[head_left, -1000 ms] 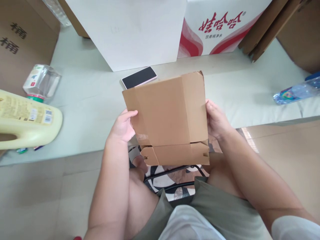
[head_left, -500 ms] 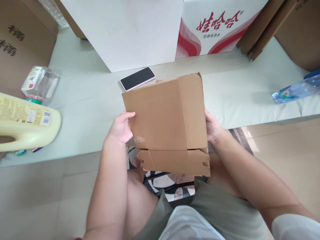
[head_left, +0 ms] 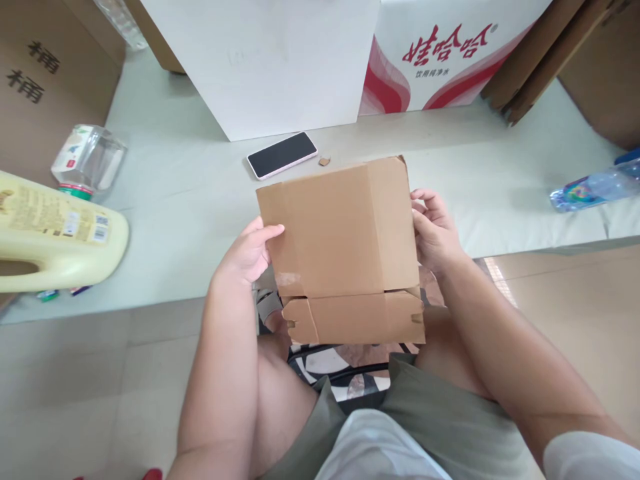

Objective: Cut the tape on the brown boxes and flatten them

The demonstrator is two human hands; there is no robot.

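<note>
A flattened brown cardboard box point(head_left: 335, 233) is held up over my lap, its slotted flap hanging at the lower edge. My left hand point(head_left: 253, 250) grips its left edge, thumb on the front face and the other fingers hidden behind. At the right edge my right hand point(head_left: 435, 230) pinches the cardboard with bent fingers; its index finger stands a little off the edge. Beyond the cardboard, a phone point(head_left: 283, 155) with a dark screen lies on the covered table, and a small brown scrap point(head_left: 324, 161) lies beside it.
Large white boxes point(head_left: 280, 67) stand at the back of the table point(head_left: 170, 220). On the left are a yellow jug point(head_left: 65, 233), a clear bottle point(head_left: 90, 160) and a brown carton point(head_left: 50, 73). A plastic bottle point(head_left: 590, 190) lies at the right; folded cardboard point(head_left: 535, 60) leans behind.
My right hand has shifted up along the cardboard's right edge, its fingers now showing. The cardboard sits slightly lower at its top edge, uncovering the small scrap. The view has shifted a little.
</note>
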